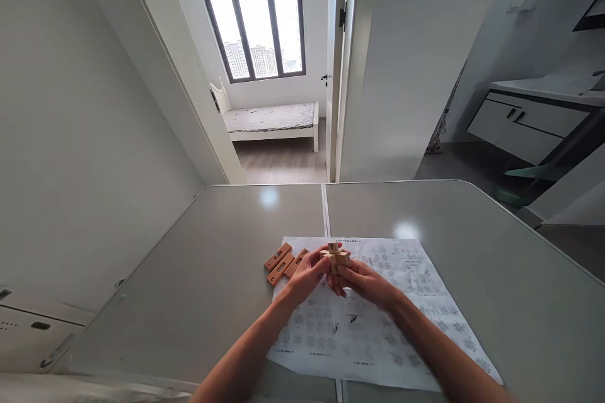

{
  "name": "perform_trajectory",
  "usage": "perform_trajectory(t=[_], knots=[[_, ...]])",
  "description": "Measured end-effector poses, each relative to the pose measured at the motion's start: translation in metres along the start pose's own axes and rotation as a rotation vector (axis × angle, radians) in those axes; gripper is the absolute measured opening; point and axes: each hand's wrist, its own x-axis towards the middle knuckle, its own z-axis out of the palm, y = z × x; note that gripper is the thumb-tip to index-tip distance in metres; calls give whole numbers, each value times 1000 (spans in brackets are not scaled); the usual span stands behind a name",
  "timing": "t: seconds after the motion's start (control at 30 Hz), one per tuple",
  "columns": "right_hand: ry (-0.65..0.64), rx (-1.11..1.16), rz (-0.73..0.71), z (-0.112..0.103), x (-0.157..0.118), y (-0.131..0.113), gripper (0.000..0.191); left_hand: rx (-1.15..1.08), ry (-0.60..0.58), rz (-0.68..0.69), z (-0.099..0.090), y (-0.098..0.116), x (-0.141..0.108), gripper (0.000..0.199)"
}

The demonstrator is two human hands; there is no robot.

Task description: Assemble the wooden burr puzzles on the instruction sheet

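Light wooden interlocking blocks (333, 258) form a small cross-like cluster held above a printed sheet (373, 334). One upright block at its top bears a "3". My left hand (307, 274) grips the cluster from the left, and my right hand (363, 280) grips it from the right, with some fingers curled below. Several darker brown notched wooden pieces (280, 268) lie just left of my left hand, partly on the sheet's upper left corner. Small drawings and text cover the paper.
The grey table (227, 252) has a seam down its middle and a raised rim. Past its far edge stand a doorway, a door (334, 63), a bed (274, 118) and a window (258, 25). A white cabinet (529, 119) is at the right.
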Motion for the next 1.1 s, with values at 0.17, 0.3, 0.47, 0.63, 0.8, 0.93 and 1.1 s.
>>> perform_trajectory(t=[0.17, 0.3, 0.47, 0.63, 0.8, 0.93, 1.1], knots=[[89, -84, -30, 0, -4, -6, 50, 21, -43, 31, 0, 15, -3, 65], [248, -229, -38, 1, -4, -1, 47, 207, 29, 88, 2, 23, -4, 61], [358, -253, -151, -2, 1, 14, 39, 505, 169, 180, 9, 16, -4, 63], [307, -211, -112, -4, 2, 15, 41, 490, 185, 176, 11, 16, -4, 50], [294, -151, -110, -1, 1, 6, 47, 378, 182, 142, 9, 15, -2, 44], [284, -142, -107, 0, -1, 2, 40, 272, 127, 127, 7, 16, -2, 45], [261, -164, -93, 0, -2, -1, 40, 211, 55, 93, 6, 21, -3, 45]])
